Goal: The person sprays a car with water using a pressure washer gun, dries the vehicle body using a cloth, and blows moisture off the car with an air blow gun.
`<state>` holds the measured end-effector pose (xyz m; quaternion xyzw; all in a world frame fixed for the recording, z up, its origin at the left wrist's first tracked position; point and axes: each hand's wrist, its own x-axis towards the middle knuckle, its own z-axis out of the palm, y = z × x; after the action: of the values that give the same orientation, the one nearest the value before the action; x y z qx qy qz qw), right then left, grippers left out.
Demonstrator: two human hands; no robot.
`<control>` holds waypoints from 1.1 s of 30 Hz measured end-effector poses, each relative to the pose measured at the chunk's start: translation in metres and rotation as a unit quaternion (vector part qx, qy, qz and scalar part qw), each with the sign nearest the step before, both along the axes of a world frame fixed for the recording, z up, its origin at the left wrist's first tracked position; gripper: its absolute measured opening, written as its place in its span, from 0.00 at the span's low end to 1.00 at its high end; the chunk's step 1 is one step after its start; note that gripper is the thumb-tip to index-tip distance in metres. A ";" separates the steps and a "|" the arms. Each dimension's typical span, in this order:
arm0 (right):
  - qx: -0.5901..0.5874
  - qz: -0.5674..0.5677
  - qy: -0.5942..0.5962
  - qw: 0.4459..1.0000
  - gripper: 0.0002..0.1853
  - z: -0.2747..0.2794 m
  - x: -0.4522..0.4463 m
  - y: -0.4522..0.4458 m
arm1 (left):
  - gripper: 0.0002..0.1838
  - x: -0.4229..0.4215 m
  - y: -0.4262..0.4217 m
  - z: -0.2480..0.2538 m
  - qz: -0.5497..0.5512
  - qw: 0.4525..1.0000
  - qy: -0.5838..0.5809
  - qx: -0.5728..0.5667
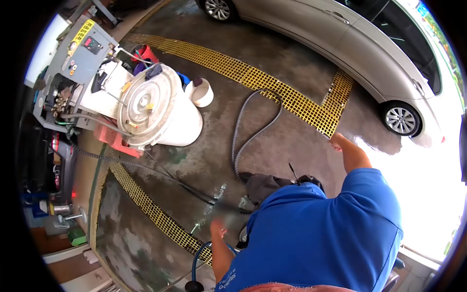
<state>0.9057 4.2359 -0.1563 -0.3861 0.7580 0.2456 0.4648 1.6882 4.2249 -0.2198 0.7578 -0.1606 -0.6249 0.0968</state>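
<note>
My left hand (218, 228) is low in the view, beside my blue shirt (311, 238). Motion smears its fingers, and a grey blur lies just above it, so I cannot make out what it holds. A dark hose (189, 187) crosses the wet floor close to that hand and runs toward my legs. On the other side, my right hand (335, 142) is stretched out with its fingers curled in; nothing shows in it. It appears over the end of a yellow floor grating (292, 102). A looped hose (235, 141) lies on the floor between my hands.
A silver car (311, 34) stands across the top and right. At the left are a grey pressure machine (78, 53), a large lidded white barrel (182, 124), a small white bucket (200, 93) and a red bucket (144, 52). Another yellow grating (146, 204) runs along the lower left.
</note>
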 end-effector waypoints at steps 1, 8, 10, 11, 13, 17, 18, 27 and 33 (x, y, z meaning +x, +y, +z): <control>0.005 -0.228 0.027 0.973 0.07 0.008 -0.002 0.030 | 0.13 0.006 -0.003 -0.014 0.025 1.000 -0.002 0.001; 0.001 -0.478 -0.008 0.878 0.12 -0.028 -0.032 0.053 | 0.10 -0.062 -0.049 -0.035 -0.049 0.995 0.069 -0.058; 0.010 -0.493 -0.053 0.868 0.11 -0.084 -0.054 0.039 | 0.08 -0.087 -0.064 -0.029 -0.190 0.978 0.029 -0.077; -0.024 -0.480 -0.056 0.875 0.10 -0.081 -0.048 0.011 | 0.07 -0.098 -0.073 -0.030 -0.282 0.954 0.005 -0.103; -0.110 -0.385 -0.121 0.909 0.06 -0.068 -0.049 -0.017 | 0.06 -0.116 -0.083 -0.031 -0.472 0.860 -0.049 -0.187; -0.114 -0.400 -0.254 0.873 0.07 -0.107 -0.094 -0.031 | 0.06 -0.166 -0.130 -0.026 -0.621 0.726 -0.078 -0.286; -0.134 -0.379 -0.272 0.874 0.07 -0.127 -0.110 -0.022 | 0.06 -0.179 -0.151 -0.026 -0.635 0.704 -0.078 -0.308; -0.132 -0.593 -0.110 0.786 0.10 -0.123 -0.110 0.088 | 0.11 -0.395 -0.374 0.021 -0.260 0.955 0.013 -0.143; 0.024 -0.650 -0.155 0.744 0.13 -0.108 -0.068 0.115 | 0.20 -0.484 -0.460 0.003 -0.360 0.918 0.049 -0.156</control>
<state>0.8375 4.3512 -0.2646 0.1786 0.7365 -0.1611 0.6322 1.2038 3.7654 -0.2172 0.5922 -0.5134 -0.6211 -0.0097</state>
